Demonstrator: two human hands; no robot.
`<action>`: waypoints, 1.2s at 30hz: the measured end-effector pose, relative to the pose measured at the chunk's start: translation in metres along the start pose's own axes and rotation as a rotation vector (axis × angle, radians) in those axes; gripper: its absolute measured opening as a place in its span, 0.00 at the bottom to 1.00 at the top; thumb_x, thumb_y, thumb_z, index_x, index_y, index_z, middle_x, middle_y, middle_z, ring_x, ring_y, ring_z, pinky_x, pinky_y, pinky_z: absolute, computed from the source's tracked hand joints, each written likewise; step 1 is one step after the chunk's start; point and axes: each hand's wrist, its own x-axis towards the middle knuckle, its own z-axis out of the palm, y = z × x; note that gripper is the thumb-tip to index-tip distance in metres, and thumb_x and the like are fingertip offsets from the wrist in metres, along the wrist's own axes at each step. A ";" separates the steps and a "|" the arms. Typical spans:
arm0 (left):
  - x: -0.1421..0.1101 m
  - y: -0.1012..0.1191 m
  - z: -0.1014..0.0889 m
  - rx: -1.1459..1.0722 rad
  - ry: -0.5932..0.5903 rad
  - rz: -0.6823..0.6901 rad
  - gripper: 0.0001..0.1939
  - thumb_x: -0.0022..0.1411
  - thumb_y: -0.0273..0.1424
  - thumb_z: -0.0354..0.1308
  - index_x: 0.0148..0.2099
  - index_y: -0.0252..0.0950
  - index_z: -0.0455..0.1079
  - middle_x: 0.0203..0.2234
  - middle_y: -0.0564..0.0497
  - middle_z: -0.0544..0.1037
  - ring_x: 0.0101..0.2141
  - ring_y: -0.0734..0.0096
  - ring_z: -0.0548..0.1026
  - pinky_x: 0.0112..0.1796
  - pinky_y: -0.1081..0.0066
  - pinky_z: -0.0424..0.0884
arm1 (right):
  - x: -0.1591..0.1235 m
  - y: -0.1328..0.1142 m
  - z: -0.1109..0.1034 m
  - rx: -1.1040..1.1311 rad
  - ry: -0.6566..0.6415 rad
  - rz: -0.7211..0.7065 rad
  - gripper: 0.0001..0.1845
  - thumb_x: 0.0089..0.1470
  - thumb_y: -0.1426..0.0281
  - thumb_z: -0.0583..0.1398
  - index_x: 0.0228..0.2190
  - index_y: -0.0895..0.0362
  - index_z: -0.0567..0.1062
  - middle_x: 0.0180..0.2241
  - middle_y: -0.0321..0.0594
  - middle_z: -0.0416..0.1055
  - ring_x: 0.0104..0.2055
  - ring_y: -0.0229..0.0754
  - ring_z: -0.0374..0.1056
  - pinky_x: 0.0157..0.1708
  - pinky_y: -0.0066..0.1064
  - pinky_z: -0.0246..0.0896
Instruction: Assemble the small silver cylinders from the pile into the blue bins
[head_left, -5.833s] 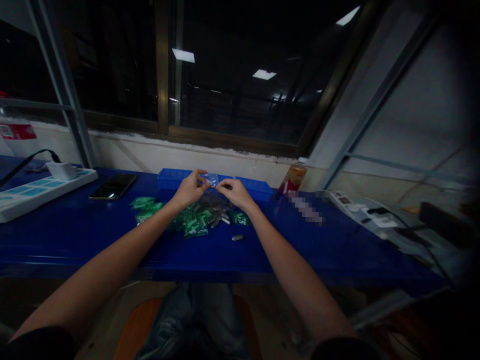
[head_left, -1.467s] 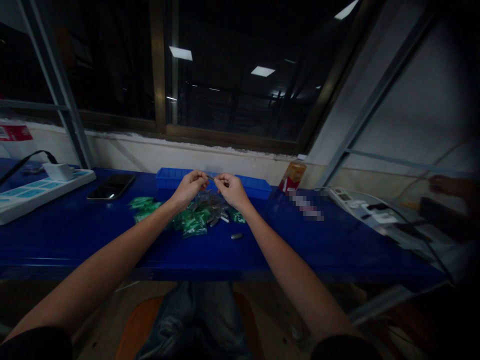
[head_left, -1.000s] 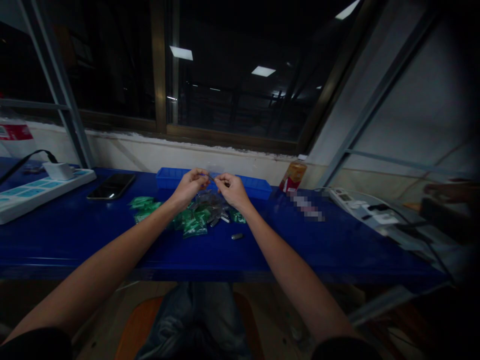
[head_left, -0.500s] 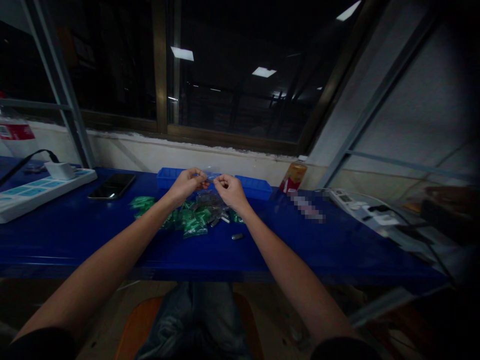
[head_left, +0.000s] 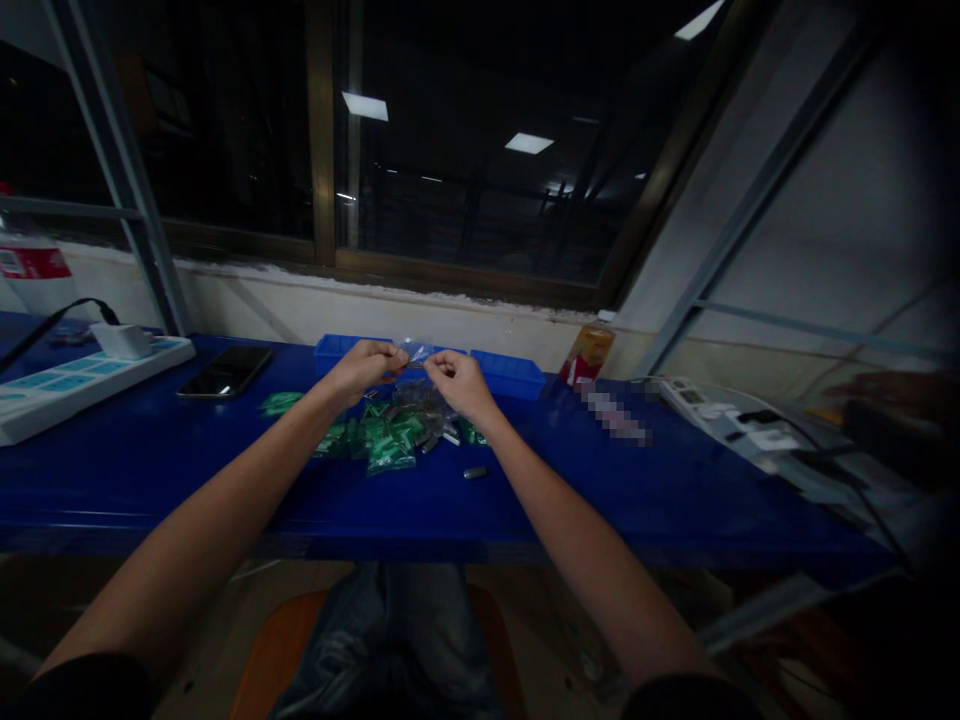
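Observation:
Between my two hands, a small clear plastic bag (head_left: 417, 351) is stretched above the pile on the table. My left hand (head_left: 367, 366) pinches its left side between thumb and fingers. On the other side my right hand (head_left: 456, 380) is closed on the bag's right edge. Whether anything lies inside the bag is too dark to tell. Below the hands are green packets in clear plastic (head_left: 390, 445), mixed with more clear bags and small metallic pieces. One metallic cylinder (head_left: 475, 472) lies apart, nearer the table's front edge.
Blue trays (head_left: 506, 374) stand behind the hands on the blue table (head_left: 210, 480). Left are a phone (head_left: 226, 372) and a white power strip (head_left: 97, 382). A drink bottle (head_left: 589, 352) is at the back right, with another power strip (head_left: 720, 420) beyond it.
The clear bag now shows more plainly, raised between the fingers. My left hand has shifted slightly left and down; the right hand has barely moved.

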 end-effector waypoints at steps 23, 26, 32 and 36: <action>0.008 -0.011 0.004 0.053 0.044 0.177 0.11 0.46 0.35 0.61 0.28 0.32 0.67 0.19 0.54 0.69 0.23 0.75 0.67 0.28 0.74 0.62 | 0.000 -0.005 -0.005 -0.034 -0.042 0.044 0.12 0.48 0.63 0.54 0.24 0.59 0.70 0.16 0.32 0.62 0.21 0.33 0.60 0.23 0.24 0.52; 0.011 -0.014 0.002 0.143 0.052 0.209 0.12 0.48 0.37 0.59 0.30 0.32 0.69 0.23 0.51 0.72 0.25 0.73 0.68 0.29 0.73 0.63 | 0.003 -0.001 -0.008 -0.024 0.046 0.037 0.11 0.47 0.64 0.55 0.26 0.59 0.70 0.17 0.31 0.62 0.19 0.33 0.59 0.22 0.24 0.51; 0.013 -0.021 -0.002 0.811 0.087 0.335 0.12 0.55 0.36 0.51 0.36 0.34 0.71 0.31 0.47 0.77 0.32 0.65 0.73 0.34 0.71 0.65 | 0.019 0.020 -0.042 0.024 0.430 0.060 0.10 0.45 0.64 0.56 0.27 0.59 0.68 0.18 0.31 0.62 0.20 0.33 0.59 0.22 0.24 0.53; 0.011 -0.020 -0.007 1.078 0.003 0.219 0.14 0.56 0.36 0.49 0.39 0.37 0.72 0.35 0.48 0.78 0.36 0.64 0.74 0.35 0.73 0.66 | 0.024 0.039 -0.077 -0.091 0.791 0.068 0.08 0.46 0.66 0.54 0.28 0.58 0.66 0.21 0.32 0.64 0.22 0.34 0.61 0.24 0.25 0.56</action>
